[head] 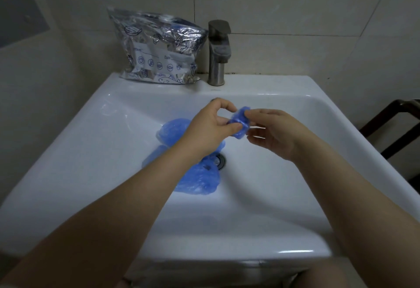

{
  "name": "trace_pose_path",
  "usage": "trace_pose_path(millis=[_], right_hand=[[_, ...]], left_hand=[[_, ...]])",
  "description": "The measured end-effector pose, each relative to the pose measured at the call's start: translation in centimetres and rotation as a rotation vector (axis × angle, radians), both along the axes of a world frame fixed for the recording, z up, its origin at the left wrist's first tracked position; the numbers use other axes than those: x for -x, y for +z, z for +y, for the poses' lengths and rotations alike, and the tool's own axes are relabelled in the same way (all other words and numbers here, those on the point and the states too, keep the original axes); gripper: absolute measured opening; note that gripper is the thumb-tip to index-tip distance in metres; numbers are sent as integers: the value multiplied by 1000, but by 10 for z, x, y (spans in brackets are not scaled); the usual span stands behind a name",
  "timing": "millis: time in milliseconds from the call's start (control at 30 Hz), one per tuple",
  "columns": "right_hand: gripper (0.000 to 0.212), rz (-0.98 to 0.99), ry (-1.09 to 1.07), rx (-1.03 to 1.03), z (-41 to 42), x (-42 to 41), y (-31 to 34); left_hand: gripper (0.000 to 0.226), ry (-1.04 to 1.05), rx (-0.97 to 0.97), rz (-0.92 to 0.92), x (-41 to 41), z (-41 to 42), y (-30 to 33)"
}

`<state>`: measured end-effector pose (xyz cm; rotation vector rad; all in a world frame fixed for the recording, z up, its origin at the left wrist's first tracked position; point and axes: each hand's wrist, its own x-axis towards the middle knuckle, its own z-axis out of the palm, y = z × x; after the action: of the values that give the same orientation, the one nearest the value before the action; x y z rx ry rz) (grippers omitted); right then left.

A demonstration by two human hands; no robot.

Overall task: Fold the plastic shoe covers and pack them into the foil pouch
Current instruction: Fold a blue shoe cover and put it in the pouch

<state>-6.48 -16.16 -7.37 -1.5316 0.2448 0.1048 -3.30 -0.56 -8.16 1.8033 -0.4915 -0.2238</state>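
A small folded blue plastic shoe cover point(240, 121) is held above the sink basin between both hands. My left hand point(210, 126) pinches its left side with thumb and fingers. My right hand point(271, 129) holds its right side with fingertips. More loose blue shoe covers point(197, 178) lie crumpled in the white sink point(91, 151), around the drain and partly under my left forearm. The silver foil pouch point(159, 46) with blue printed icons stands on the sink's back ledge, left of the tap, leaning on the wall.
A grey metal tap point(218, 51) rises at the back centre of the sink. The drain point(221, 161) sits mid-basin. A dark wooden chair frame point(391, 126) stands to the right of the sink. Tiled wall lies behind.
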Motion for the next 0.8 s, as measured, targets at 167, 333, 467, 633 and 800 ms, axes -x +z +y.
trace_pose_path(millis=[167,333,467,633,800], right_hand=[[9,-48,0,-70,4,0,0],[13,-493,-24,578,17,0,-5],[13,-697,90,954,19,-1,-10],[37,-809,233,1172,17,-1,-9],[28,-864,154,1345,28,-2,-11]], left_hand=[[26,32,-189,-187,-1,-1,-1],[11,98,-66,145,-7,1,-4],[17,-20,19,386,-8,6,-5],[25,-16,278,605,-9,8,1],[25,-47,313,631,-11,16,10]])
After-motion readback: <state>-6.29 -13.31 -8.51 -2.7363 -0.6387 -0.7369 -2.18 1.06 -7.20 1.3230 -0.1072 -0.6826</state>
